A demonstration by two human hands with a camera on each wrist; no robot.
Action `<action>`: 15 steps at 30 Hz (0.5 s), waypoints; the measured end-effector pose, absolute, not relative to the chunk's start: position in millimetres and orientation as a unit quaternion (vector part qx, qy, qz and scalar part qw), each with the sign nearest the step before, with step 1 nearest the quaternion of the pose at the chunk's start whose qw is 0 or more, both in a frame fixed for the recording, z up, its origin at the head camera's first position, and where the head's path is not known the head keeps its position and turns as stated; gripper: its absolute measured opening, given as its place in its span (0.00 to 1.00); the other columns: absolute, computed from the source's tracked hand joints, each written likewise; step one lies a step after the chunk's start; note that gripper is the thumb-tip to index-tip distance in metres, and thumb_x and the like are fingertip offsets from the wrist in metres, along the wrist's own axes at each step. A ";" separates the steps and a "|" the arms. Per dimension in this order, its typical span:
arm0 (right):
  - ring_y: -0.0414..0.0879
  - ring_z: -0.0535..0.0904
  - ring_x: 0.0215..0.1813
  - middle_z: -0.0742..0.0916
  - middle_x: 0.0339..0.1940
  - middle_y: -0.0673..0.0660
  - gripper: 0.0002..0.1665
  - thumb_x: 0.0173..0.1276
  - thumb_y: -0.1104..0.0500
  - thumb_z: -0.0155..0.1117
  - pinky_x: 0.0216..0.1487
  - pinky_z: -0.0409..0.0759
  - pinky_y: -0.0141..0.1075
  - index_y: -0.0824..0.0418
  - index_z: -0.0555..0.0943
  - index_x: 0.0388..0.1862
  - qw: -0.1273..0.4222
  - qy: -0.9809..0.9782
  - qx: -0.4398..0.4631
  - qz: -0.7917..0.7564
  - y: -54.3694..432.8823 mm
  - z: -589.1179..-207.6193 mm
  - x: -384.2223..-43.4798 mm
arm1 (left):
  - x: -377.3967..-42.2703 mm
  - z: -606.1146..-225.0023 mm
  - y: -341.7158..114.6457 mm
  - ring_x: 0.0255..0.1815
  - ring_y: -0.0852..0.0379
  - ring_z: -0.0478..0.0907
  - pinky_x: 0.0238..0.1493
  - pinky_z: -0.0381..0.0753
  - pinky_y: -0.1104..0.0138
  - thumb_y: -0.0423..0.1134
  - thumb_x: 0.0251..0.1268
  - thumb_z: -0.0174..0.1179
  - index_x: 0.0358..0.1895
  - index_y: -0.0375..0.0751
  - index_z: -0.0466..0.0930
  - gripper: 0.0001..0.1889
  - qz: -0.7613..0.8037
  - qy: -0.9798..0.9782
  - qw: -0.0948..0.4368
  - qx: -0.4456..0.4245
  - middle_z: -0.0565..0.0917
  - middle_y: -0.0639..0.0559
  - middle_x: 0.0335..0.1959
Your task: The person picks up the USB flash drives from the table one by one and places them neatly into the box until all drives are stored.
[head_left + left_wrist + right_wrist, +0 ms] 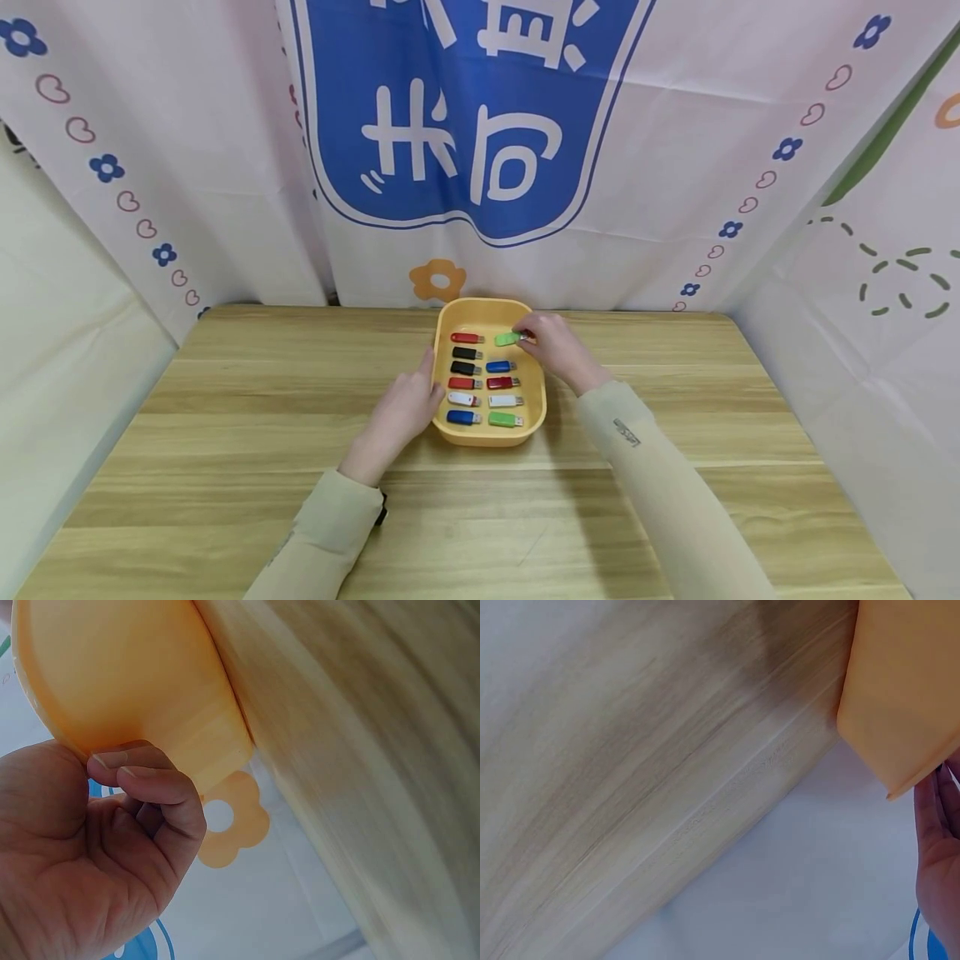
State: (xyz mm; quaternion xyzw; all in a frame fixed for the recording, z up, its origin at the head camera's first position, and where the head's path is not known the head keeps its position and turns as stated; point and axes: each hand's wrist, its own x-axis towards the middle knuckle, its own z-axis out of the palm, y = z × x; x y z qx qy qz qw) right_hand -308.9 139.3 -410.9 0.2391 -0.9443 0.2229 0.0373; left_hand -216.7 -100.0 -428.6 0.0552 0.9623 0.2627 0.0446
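A yellow plastic box (539, 392) stands at the table's far edge with two columns of USB sticks in it. My right hand (557, 346) reaches over the box's right rim and pinches a light green USB stick (506, 339) by its plug end, at the top of the right column. Below it lie a blue USB stick (498, 367), a red one, a white one and a green one (502, 420). My left hand (401, 408) holds the box's left side wall; in the left wrist view its fingers curl at the rim. The right wrist view catches only part of the right hand, its fingertips hidden.
The left column holds red, black, white and blue USB sticks. Under the box spreads a wood-grain table (300, 392). Behind it hangs a printed white curtain (645, 208) with a blue emblem, close to the box's far end. White cloth also flanks both sides.
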 end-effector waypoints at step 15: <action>0.51 0.84 0.51 0.88 0.47 0.59 0.12 0.67 0.65 0.68 0.57 0.83 0.41 0.63 0.86 0.49 -0.001 -0.955 0.241 0.176 128.1 -412.5 -315.0 | -216.6 -428.2 -100.2 0.11 0.57 0.70 0.13 0.67 0.70 0.39 0.75 0.53 0.79 0.35 0.50 0.35 0.261 0.963 0.040 0.055 0.74 0.49 0.16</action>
